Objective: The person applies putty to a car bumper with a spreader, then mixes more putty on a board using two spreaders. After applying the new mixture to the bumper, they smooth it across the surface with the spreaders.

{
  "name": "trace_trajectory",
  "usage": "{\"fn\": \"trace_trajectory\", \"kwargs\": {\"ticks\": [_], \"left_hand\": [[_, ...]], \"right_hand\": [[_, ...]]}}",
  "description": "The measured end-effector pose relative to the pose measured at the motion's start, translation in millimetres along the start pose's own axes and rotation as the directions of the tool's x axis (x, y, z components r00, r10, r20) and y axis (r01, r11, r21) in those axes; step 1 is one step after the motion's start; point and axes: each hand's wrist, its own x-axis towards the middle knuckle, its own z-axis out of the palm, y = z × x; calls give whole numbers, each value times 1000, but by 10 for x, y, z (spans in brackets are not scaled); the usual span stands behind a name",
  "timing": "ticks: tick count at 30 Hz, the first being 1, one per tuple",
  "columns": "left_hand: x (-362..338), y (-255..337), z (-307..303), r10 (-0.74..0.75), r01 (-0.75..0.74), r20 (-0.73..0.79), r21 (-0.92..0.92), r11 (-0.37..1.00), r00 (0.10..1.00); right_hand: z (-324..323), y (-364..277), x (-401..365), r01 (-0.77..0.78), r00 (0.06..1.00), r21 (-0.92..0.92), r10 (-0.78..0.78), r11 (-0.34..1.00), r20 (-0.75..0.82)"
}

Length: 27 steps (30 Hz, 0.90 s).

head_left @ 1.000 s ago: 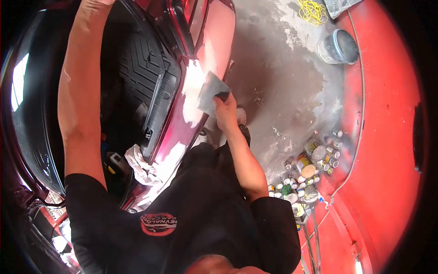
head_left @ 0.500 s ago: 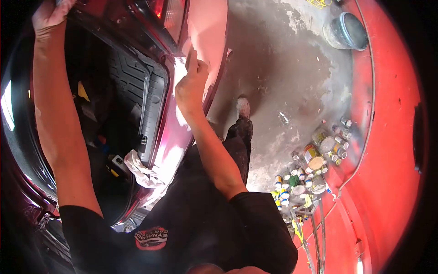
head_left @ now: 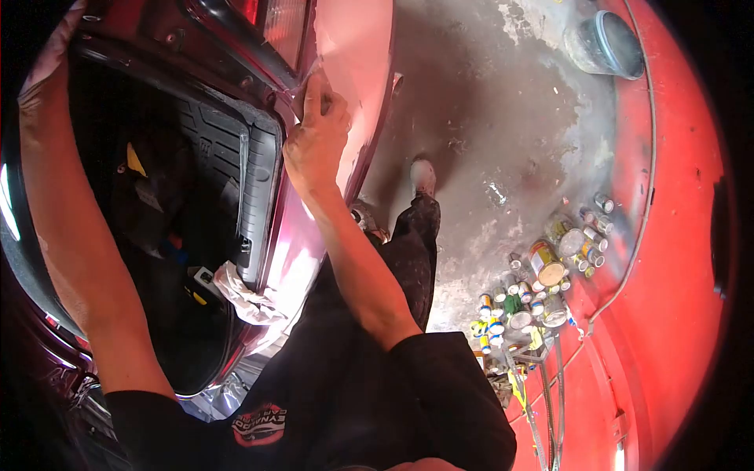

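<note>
Two hands in play. Your right hand (head_left: 316,141) is pressed against the red rear body panel (head_left: 357,55) of the car, right at the corner of the open trunk, just under the tail lamp (head_left: 276,22). Its fingers (head_left: 312,88) are stretched up along the panel, not clenched, and I can't tell whether anything sits under the palm. Your left hand (head_left: 49,56) is high at the far edge of the view, partly cut off, and I cannot tell whether it grips anything.

Inside the trunk there's one black ribbed trunk mat (head_left: 210,145), one small yellow piece (head_left: 135,159) in the dark behind it, and one crumpled white rag (head_left: 245,292) lying on the sill.

Out on the concrete floor (head_left: 487,110), one shoe (head_left: 422,174) shows just beside the panel. One grey bucket (head_left: 605,43) stands well apart at the top; its contents can't be made out. To your right there's a cluster of paint cans (head_left: 542,290), well over a dozen, too crowded for an exact count. The biggest, a tan-topped can (head_left: 547,264), sits in the middle of them. Hoses (head_left: 550,400) trail past them over the red painted floor (head_left: 675,235).
</note>
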Motion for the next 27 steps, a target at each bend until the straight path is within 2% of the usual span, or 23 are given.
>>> {"fn": "trace_trajectory", "kwargs": {"ticks": [1, 4, 7, 16, 19, 22, 27], "left_hand": [[-26, -15, 6, -7, 7, -1, 11, 1000, 1000], [-9, -47, 18, -29, 29, -12, 25, 999, 1000], [66, -22, -18, -44, 45, -12, 30, 999, 999], [57, -32, -3, -70, 70, -13, 29, 997, 997], [26, -57, -23, -70, 71, -24, 24, 997, 997], [-45, -93, -34, -69, 70, -37, 14, 997, 997], [-31, -71, -66, -59, 59, -25, 10, 998, 998]], "right_hand": [[15, 17, -1, 13, 1000, 9, -13, 1000, -14], [-84, -5, -8, -108, 983, 174, 79, 979, 165], [-250, 6, -9, -137, 972, 228, 87, 964, 217], [-33, -107, 145, -133, 990, 21, 132, 991, 44], [-52, -100, 143, -89, 994, -23, 91, 996, 63], [-100, -122, 164, -97, 988, -4, 96, 995, 117], [-186, -65, 82, -87, 988, 153, 66, 984, 138]]}}
